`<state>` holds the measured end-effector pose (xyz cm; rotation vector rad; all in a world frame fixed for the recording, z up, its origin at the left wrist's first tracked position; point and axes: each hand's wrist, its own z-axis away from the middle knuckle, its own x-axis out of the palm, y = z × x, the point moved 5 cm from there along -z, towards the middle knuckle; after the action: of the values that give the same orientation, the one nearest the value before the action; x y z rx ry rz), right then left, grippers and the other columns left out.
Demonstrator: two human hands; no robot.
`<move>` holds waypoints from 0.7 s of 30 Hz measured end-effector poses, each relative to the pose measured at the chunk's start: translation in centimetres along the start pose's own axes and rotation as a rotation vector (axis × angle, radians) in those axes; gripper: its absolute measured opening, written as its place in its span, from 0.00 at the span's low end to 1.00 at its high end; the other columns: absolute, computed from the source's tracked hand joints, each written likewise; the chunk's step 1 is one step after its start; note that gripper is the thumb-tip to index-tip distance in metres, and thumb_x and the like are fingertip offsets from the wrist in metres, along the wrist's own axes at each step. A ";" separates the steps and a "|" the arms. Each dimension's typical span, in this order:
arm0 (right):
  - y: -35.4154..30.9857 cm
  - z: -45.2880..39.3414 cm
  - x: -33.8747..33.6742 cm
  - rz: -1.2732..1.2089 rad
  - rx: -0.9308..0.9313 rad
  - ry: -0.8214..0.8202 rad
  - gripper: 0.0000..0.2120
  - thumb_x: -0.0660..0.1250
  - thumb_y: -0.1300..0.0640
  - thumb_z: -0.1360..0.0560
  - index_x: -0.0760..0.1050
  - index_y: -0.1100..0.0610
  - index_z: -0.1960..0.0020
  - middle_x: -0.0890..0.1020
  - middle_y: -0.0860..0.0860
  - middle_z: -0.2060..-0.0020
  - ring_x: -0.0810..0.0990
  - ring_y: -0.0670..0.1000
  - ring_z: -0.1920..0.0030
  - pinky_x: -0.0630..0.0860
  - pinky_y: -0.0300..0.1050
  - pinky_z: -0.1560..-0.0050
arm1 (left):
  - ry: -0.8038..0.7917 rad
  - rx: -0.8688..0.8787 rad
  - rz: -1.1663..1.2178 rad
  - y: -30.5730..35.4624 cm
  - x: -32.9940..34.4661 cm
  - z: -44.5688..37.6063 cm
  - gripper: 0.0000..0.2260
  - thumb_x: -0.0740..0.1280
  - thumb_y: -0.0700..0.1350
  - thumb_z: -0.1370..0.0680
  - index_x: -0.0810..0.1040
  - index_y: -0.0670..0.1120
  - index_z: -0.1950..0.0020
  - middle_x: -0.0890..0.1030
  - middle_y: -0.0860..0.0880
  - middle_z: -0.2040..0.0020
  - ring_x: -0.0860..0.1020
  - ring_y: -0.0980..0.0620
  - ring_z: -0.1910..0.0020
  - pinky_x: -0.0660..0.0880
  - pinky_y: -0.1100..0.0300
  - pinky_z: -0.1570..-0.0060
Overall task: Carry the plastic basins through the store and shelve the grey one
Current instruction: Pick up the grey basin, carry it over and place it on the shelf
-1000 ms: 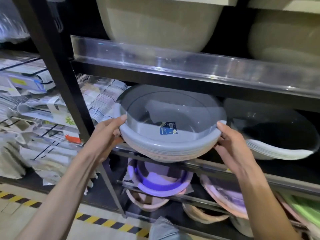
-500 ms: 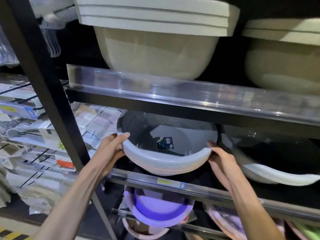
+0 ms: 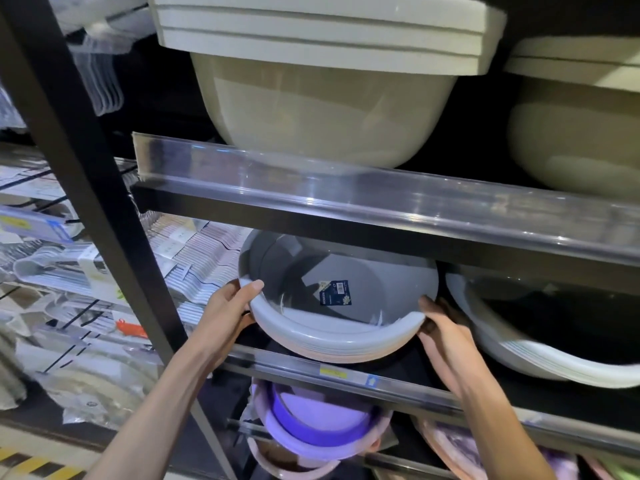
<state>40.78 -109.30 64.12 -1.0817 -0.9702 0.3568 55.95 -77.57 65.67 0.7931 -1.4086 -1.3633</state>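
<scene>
Both hands, left hand [image 3: 230,306] and right hand [image 3: 441,329], grip opposite rims of the grey basin [image 3: 337,303], tilted on a stack in the middle shelf [image 3: 346,370]. Letting go carelessly could slide it forward off the stack.

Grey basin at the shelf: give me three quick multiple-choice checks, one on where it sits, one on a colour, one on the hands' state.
1. Where is the grey basin?
A. On the floor
B. On the middle shelf, atop a stack of basins
C. On the top shelf

2. What colour is the basin on the shelf directly below?
A. Purple
B. Green
C. Black

3. What are the hands doing?
A. Both hang free
B. Only one touches the basin
C. The left hand and right hand both hold its rim

Answers: B, stacked rims show beneath it; A, its inside is clearly purple; C, fingers wrap opposite sides of the rim.
</scene>
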 end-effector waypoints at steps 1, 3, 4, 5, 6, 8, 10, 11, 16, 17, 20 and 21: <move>0.0 0.1 0.1 0.002 0.012 -0.009 0.12 0.65 0.69 0.25 0.79 0.63 0.43 0.86 0.55 0.51 0.84 0.51 0.49 0.82 0.41 0.49 | -0.008 0.003 -0.013 0.0 -0.1 0.1 0.20 0.68 0.47 0.19 0.80 0.52 0.72 0.81 0.48 0.66 0.82 0.44 0.55 0.78 0.48 0.46; -0.1 0.5 0.1 0.004 0.038 -0.006 0.11 0.64 0.68 0.23 0.79 0.62 0.43 0.85 0.57 0.48 0.83 0.54 0.46 0.82 0.45 0.47 | -0.037 0.019 -0.026 -0.1 -0.2 0.3 0.19 0.68 0.50 0.20 0.82 0.54 0.71 0.82 0.49 0.65 0.83 0.46 0.55 0.78 0.48 0.45; -0.2 0.8 0.1 0.015 0.045 -0.015 0.10 0.64 0.68 0.22 0.79 0.63 0.43 0.84 0.58 0.47 0.83 0.56 0.45 0.82 0.47 0.47 | -0.053 0.021 -0.017 -0.1 -0.3 0.5 0.15 0.69 0.52 0.21 0.83 0.54 0.68 0.82 0.50 0.65 0.83 0.47 0.55 0.78 0.48 0.44; -0.3 1.3 0.3 0.044 0.050 -0.033 0.10 0.64 0.66 0.22 0.78 0.64 0.42 0.84 0.59 0.46 0.82 0.58 0.44 0.82 0.50 0.47 | -0.069 0.022 -0.003 -0.2 -0.4 0.8 0.10 0.71 0.55 0.23 0.84 0.53 0.62 0.83 0.51 0.64 0.84 0.47 0.54 0.78 0.47 0.44; -0.3 1.9 0.4 0.090 0.049 -0.052 0.11 0.66 0.62 0.23 0.77 0.64 0.41 0.84 0.60 0.45 0.82 0.59 0.43 0.81 0.52 0.47 | -0.088 0.023 0.009 -0.5 -0.4 1.2 0.10 0.72 0.57 0.25 0.84 0.51 0.54 0.84 0.50 0.62 0.84 0.47 0.53 0.79 0.48 0.43; -0.1 3.4 0.8 0.187 0.050 -0.054 0.15 0.72 0.54 0.28 0.76 0.60 0.45 0.85 0.60 0.46 0.84 0.57 0.46 0.79 0.55 0.47 | -0.126 0.020 -0.003 -1.3 -0.2 1.8 0.25 0.75 0.60 0.29 0.80 0.47 0.37 0.87 0.45 0.50 0.85 0.44 0.47 0.82 0.51 0.45; 0.4 4.9 1.3 0.262 0.054 -0.057 0.23 0.74 0.48 0.32 0.77 0.58 0.42 0.86 0.58 0.50 0.85 0.53 0.51 0.78 0.54 0.47 | -0.149 0.039 -0.017 -1.8 0.3 2.5 0.29 0.74 0.59 0.27 0.75 0.48 0.30 0.85 0.41 0.42 0.84 0.42 0.43 0.82 0.53 0.46; 0.6 5.6 1.7 0.281 0.050 -0.069 0.26 0.74 0.47 0.33 0.76 0.57 0.39 0.85 0.58 0.51 0.85 0.53 0.52 0.78 0.53 0.47 | -0.152 0.048 -0.015 -1.9 0.3 2.7 0.29 0.74 0.58 0.26 0.73 0.49 0.29 0.85 0.41 0.41 0.84 0.43 0.42 0.82 0.53 0.46; 0.8 6.6 2.8 0.290 0.011 -0.068 0.26 0.71 0.48 0.31 0.74 0.52 0.34 0.85 0.59 0.48 0.84 0.55 0.48 0.79 0.51 0.46 | -0.121 0.072 -0.016 -2.0 0.1 2.9 0.24 0.71 0.54 0.22 0.73 0.49 0.28 0.83 0.37 0.42 0.84 0.42 0.43 0.82 0.52 0.45; 0.7 6.6 2.8 0.296 0.007 -0.060 0.26 0.71 0.48 0.31 0.74 0.52 0.34 0.85 0.60 0.49 0.84 0.55 0.48 0.79 0.51 0.46 | -0.127 0.078 -0.027 -2.1 0.1 2.8 0.24 0.70 0.54 0.22 0.74 0.49 0.28 0.83 0.37 0.42 0.84 0.41 0.43 0.82 0.52 0.45; 0.7 6.0 2.7 0.297 0.010 -0.029 0.27 0.72 0.47 0.32 0.74 0.56 0.36 0.84 0.60 0.52 0.84 0.56 0.49 0.79 0.50 0.48 | -0.131 0.084 -0.053 -1.9 0.0 2.2 0.25 0.71 0.56 0.23 0.74 0.47 0.29 0.84 0.38 0.43 0.84 0.42 0.44 0.82 0.50 0.45; 0.7 5.8 2.6 0.296 0.010 -0.022 0.27 0.73 0.47 0.33 0.74 0.58 0.38 0.84 0.60 0.53 0.84 0.56 0.49 0.79 0.50 0.49 | -0.133 0.083 -0.057 -1.9 0.0 1.9 0.26 0.72 0.56 0.24 0.74 0.46 0.30 0.84 0.38 0.43 0.85 0.42 0.44 0.82 0.50 0.46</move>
<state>37.70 -103.90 65.45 -1.2167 -0.8270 0.6160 53.83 -77.19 64.08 0.8140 -1.5658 -1.4306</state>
